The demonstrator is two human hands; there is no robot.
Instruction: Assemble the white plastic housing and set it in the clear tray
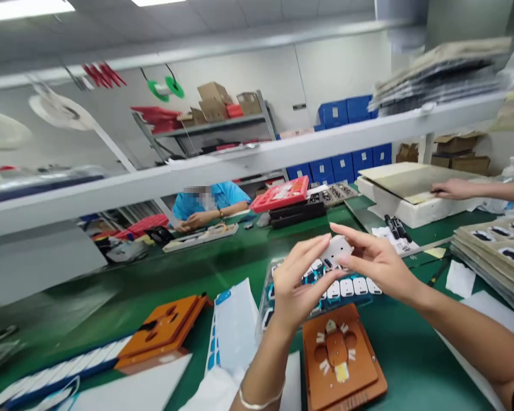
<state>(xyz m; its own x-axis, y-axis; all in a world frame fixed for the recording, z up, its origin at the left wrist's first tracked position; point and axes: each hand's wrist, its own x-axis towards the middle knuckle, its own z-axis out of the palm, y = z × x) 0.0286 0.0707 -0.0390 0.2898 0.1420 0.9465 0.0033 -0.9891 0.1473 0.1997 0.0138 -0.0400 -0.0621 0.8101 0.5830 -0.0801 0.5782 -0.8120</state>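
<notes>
Between my two hands, above the green table, is a small white rounded part (337,251) with dark holes. My left hand (302,277) has its fingers curved round the part's left side. On the other side, my right hand (374,257) grips it with thumb and fingers. Just below and behind lies a clear tray (263,297) with rows of white and blue pieces. An orange fixture (340,362) with a shaped recess sits nearer to me, under my hands.
A second orange fixture (167,325) stands left, beside a white sheet with blue stickers (235,325). At right are stacked trays (492,251) and a white foam box (405,208) touched by another person's hand (454,188). A person in blue (231,195) sits across. A white beam (248,162) crosses overhead.
</notes>
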